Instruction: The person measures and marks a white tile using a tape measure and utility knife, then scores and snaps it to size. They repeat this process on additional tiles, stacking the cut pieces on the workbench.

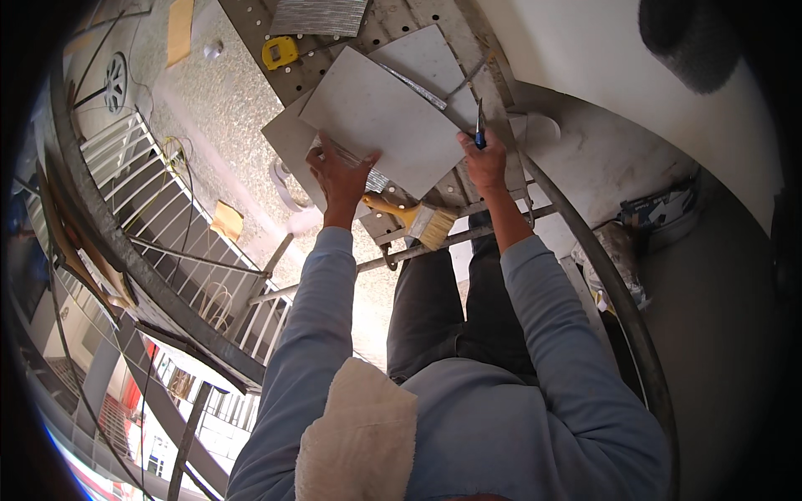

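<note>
A flat grey tile (384,117) lies tilted over other grey sheets on a perforated metal platform. My left hand (341,175) grips its near left edge, thumb and fingers spread along it; some fingertips are hidden. Just below that edge a silvery ridged surface shows. My right hand (486,163), at the tile's right corner, is closed around a slim knife-like tool (479,136) with a blue and dark handle, point facing away from me. A wide paintbrush (433,224) with a yellow handle and pale bristles lies at the platform's near edge, close below my left hand.
A yellow tape measure (280,53) sits beyond the tile, near a ridged silvery sheet (317,15). Metal guard rails (597,259) curve around me, and white railings (159,188) stand lower left. A pale wall (576,42) rises at the right; a bag (614,267) lies below.
</note>
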`<state>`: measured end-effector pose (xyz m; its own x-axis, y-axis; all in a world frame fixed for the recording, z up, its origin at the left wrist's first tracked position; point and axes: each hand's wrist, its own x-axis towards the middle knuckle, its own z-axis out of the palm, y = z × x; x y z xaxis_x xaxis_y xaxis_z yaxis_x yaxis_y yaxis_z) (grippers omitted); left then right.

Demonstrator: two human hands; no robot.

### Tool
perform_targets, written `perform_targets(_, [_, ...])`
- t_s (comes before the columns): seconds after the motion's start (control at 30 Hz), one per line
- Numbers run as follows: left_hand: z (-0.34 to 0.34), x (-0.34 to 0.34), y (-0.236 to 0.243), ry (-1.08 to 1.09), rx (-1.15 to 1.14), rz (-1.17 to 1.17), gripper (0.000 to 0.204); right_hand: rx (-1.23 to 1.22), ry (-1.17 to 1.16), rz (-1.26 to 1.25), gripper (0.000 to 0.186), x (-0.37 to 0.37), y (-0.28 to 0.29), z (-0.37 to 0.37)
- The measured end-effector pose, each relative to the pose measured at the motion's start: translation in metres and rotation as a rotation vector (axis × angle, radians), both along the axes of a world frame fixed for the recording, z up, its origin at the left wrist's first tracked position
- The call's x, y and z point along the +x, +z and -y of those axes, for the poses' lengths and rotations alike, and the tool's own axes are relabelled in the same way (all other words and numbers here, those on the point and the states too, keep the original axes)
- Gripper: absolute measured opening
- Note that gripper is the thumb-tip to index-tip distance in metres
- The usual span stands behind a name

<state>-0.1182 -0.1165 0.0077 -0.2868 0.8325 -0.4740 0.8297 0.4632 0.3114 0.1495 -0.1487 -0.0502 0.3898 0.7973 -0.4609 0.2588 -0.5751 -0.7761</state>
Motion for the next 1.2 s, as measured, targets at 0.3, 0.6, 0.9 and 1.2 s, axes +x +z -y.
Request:
perform_targets(0.3, [-0.033, 0.027, 0.011, -0.494, 0.078, -0.186, 0.096, -0.064, 0.063, 0.181, 0.035, -0.007, 0.012, -0.005])
perform_targets(0.6, [-0.043, 0.058, 0.005, -0.499, -0.098, -0.163, 0.09, -0.115, 0.143, 0.404, 0.048, 0.01, 0.03, -0.013])
perform_targets(0.9, [-0.061, 0.08, 0.0, -0.328, -0.105, -0.117, 0.106, -0.21, 0.583, 0.241, 0.04, -0.003, 0.067, -0.071])
perform_targets(1.2, [-0.066, 0.087, -0.003, -0.314, -0.123, -0.141, 0.109, -0.019, 0.944, 0.387, 0.03, -0.05, 0.046, -0.132])
